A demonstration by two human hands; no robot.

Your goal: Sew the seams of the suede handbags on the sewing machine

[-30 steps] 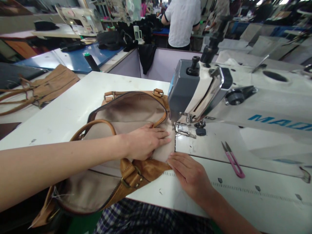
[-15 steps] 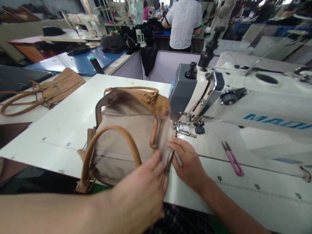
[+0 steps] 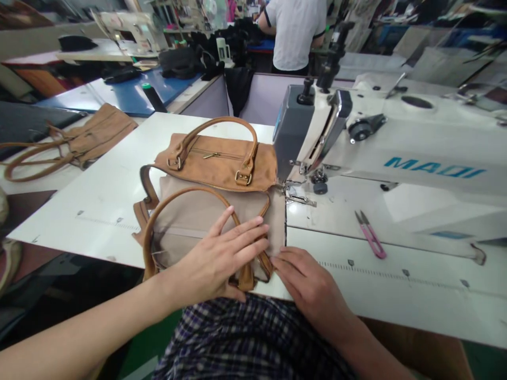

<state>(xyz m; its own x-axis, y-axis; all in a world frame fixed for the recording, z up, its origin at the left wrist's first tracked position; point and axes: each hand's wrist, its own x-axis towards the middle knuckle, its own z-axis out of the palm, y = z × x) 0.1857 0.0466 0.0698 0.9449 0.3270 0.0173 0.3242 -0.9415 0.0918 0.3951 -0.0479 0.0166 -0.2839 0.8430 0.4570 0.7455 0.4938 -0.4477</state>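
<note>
A tan leather handbag (image 3: 225,170) lies opened out on the white table, its zipper parted and its beige lining (image 3: 190,211) facing up. My left hand (image 3: 227,256) rests flat on the lining and across the near handle (image 3: 190,191), fingers spread. My right hand (image 3: 309,277) has its fingers together at the bag's near right edge, thumb hidden, gripping the lining there. Beyond it, the lining's right edge runs up to the presser foot (image 3: 300,198) of the sewing machine (image 3: 428,137).
Pink-handled thread snips (image 3: 371,236) lie on the table right of my right hand. Another tan bag (image 3: 101,132) lies at the left. A dark thread cone (image 3: 152,96) stands behind the table. A person in a white shirt (image 3: 295,31) stands farther back.
My left hand has gone from a closed grip near the lining's edge to lying spread on the bag. The bag's far side now lies flatter, and my right hand is slightly lower.
</note>
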